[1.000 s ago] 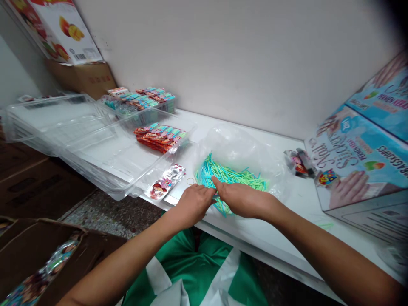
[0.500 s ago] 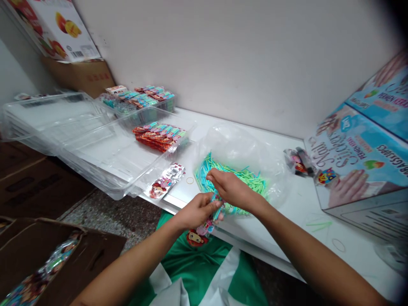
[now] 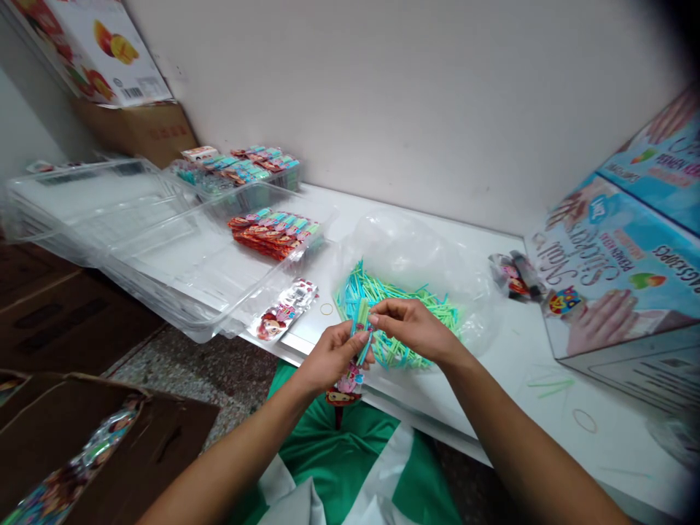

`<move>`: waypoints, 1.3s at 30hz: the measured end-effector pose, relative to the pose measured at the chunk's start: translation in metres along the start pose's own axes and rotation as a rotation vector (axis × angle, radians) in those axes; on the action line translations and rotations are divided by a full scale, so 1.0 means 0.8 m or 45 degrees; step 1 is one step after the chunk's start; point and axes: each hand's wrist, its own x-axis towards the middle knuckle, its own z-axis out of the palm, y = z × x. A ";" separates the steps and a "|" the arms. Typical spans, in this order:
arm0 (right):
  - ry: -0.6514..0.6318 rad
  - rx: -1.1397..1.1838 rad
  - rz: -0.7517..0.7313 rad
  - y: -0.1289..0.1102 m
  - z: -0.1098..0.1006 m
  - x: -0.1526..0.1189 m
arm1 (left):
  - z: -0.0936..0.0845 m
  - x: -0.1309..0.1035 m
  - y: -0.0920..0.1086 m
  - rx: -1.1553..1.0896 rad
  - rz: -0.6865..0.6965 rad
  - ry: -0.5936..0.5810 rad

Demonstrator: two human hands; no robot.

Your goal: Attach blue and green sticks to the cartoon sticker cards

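My left hand [image 3: 335, 354] grips a printed packet [image 3: 348, 380] with a red-haired cartoon figure at its lower end, over the table's front edge. Blue and green sticks [image 3: 362, 313] stand out at the packet's top. My right hand [image 3: 407, 326] pinches at the right side of these sticks, its fingertips close to my left thumb. Behind both hands, a clear plastic bag [image 3: 407, 244] lies open with many loose blue and green sticks [image 3: 405, 350] in it. A flat silvery packet [image 3: 284, 310] rests on the table to the left.
A clear tray [image 3: 202, 324] holds stacked red packets [image 3: 273, 233]; another filled container [image 3: 246, 169] stands behind. Blue printed boxes [image 3: 617, 270] are at the right, beside a small packet [image 3: 514, 275]. Rubber bands [image 3: 585, 421] lie on the table. An open carton [image 3: 180, 430] is at lower left.
My right hand has moved down and slightly right, beside the packet's top. The packet now hangs more upright in my left hand, with its blue and green sticks in view.
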 end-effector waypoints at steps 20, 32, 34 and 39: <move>0.003 0.102 0.012 0.001 -0.003 -0.008 | 0.002 0.000 0.000 -0.016 0.019 0.068; 0.089 -0.057 -0.025 -0.009 0.009 -0.003 | 0.004 -0.003 0.005 -0.083 -0.007 0.017; 0.100 -0.148 -0.032 -0.008 0.009 -0.006 | 0.004 -0.003 0.005 -0.088 -0.029 0.042; 0.108 -0.253 -0.072 -0.013 0.008 -0.008 | 0.003 -0.003 0.002 -0.058 -0.036 0.006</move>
